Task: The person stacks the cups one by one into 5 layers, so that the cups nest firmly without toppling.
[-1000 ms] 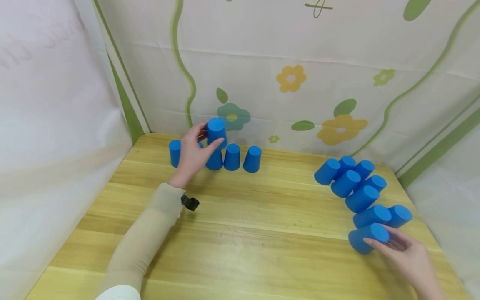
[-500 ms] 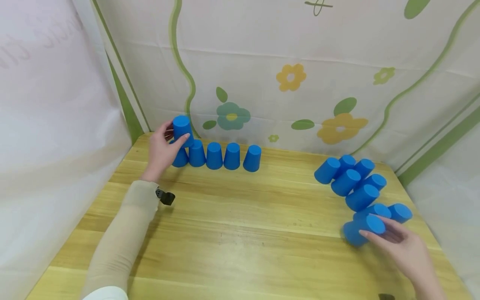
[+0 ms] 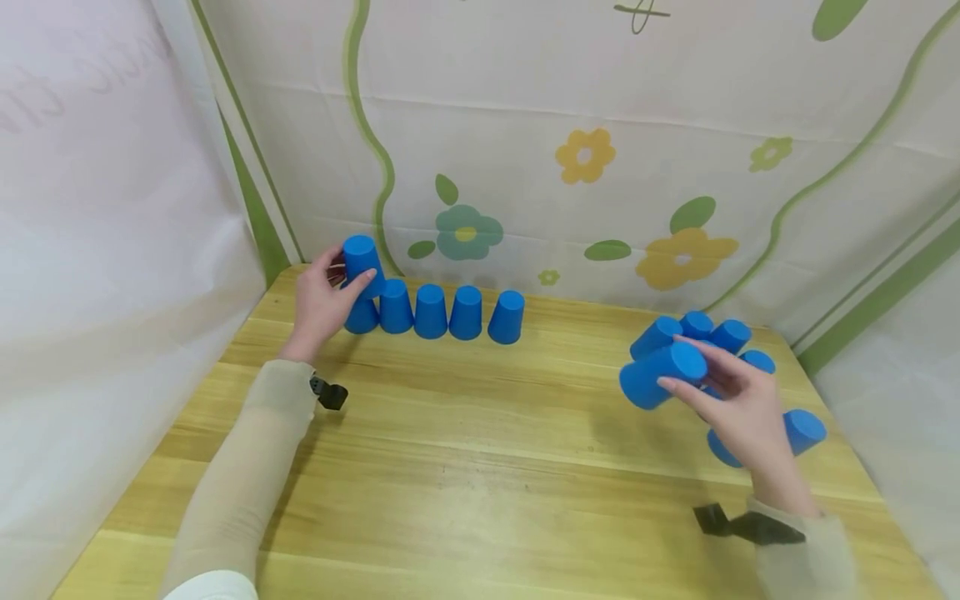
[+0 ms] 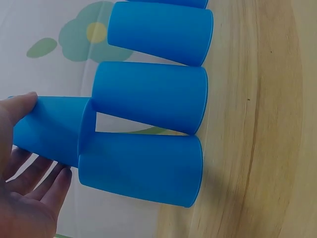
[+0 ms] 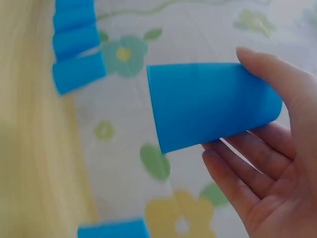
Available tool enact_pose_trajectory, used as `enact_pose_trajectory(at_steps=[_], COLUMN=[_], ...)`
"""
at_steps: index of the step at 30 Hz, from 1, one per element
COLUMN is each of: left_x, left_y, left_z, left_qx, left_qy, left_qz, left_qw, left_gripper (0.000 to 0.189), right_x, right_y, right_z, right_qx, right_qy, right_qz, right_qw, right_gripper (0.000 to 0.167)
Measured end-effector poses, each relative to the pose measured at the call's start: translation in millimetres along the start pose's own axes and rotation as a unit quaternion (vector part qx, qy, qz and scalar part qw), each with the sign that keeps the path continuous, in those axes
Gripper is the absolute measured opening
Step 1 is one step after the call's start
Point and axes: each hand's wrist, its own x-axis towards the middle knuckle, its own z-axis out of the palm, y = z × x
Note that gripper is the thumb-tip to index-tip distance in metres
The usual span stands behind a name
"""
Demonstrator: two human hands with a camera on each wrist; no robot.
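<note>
In the head view my left hand (image 3: 317, 302) grips an upside-down blue cup (image 3: 362, 260) between thumb and fingers at the left end of a row of several blue cups. The left wrist view shows this cup's rim (image 4: 87, 126) right at the tops of the two end cups, overlapping the end cup (image 4: 141, 166) and its neighbour (image 4: 151, 96). My right hand (image 3: 750, 408) holds another blue cup (image 3: 658, 377), tilted and raised above the table on the right. Seen from the right wrist, the thumb lies on one side of that cup (image 5: 208, 104) and the fingers on the other.
Behind and below my right hand stands a cluster of several more blue cups (image 3: 729, 335), partly hidden by the hand. The wooden table (image 3: 480, 467) ends at a flower-printed cloth (image 3: 510, 125) at the back. White cloth (image 3: 112, 292) hangs along the left side.
My left hand first carried its cup leftward along the row to the end, then stayed there. My right hand lifted its cup from the near end of the cluster and moved away from me and leftward.
</note>
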Motion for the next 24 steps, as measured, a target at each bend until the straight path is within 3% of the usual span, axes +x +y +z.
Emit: enact_pose_trajectory(at_steps=[4, 10, 16, 24], left_x=[-0.7, -1.7, -1.9, -2.3], left_y=[0.8, -0.4, -2.1, -2.4], left_z=[0.6, 0.6, -0.5, -1.9], left_qx=[-0.007, -0.008, -0.008, -0.008], left_qy=[0.0, 0.004, 0.009, 0.01], left_qz=[-0.001, -0.002, -0.001, -0.001], left_qw=[1.0, 1.0, 0.9999, 0.9999], left_gripper=[0.067, 0.07, 0.07, 0.069], right_x=[22.8, 55.3, 87.4, 120.9], right_y=[-15, -31, -35, -40], right_z=[16, 44, 80, 131], right_qx=[0.029, 0.079, 0.147, 0.19], right_qy=[0.004, 0.001, -0.007, -0.035], right_qz=[-0.043, -0.067, -0.061, -0.035], right_qw=[0.9986, 0.9946, 0.9873, 0.9806], right_gripper=[0.054, 0.052, 0.048, 0.052])
